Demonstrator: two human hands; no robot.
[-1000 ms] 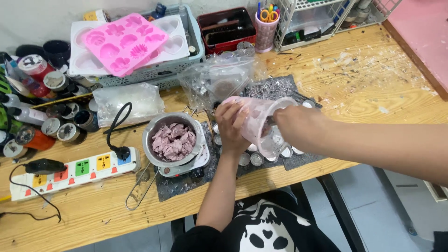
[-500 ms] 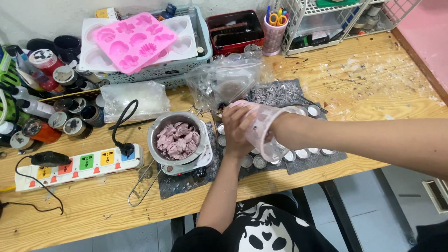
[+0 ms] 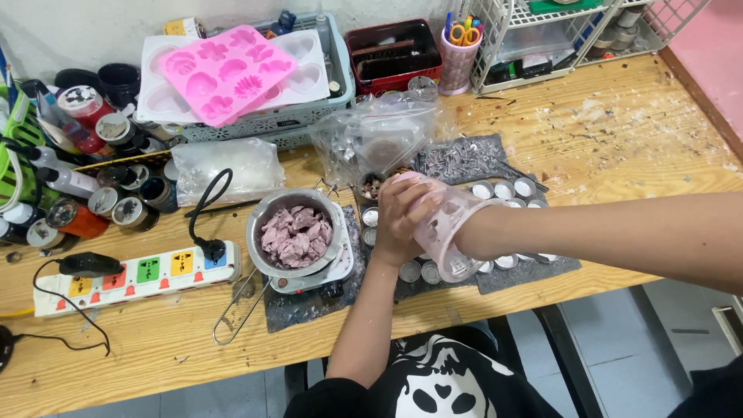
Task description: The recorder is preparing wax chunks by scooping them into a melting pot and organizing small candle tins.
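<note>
Toward the left edge lie a power strip (image 3: 135, 276) and paint jars (image 3: 108, 203); right of them a metal pot (image 3: 296, 232) of mauve wax chunks sits on a small hotplate (image 3: 329, 272), close enough to knock; at centre the left hand (image 3: 404, 220) wraps the clear plastic cup (image 3: 445, 232), tilted over small tins (image 3: 503, 190), and the right hand (image 3: 476, 232) seems pushed inside it, its grip unseeable; thin, light, easily crushed, likely waxy-slick, best held round its wall.
</note>
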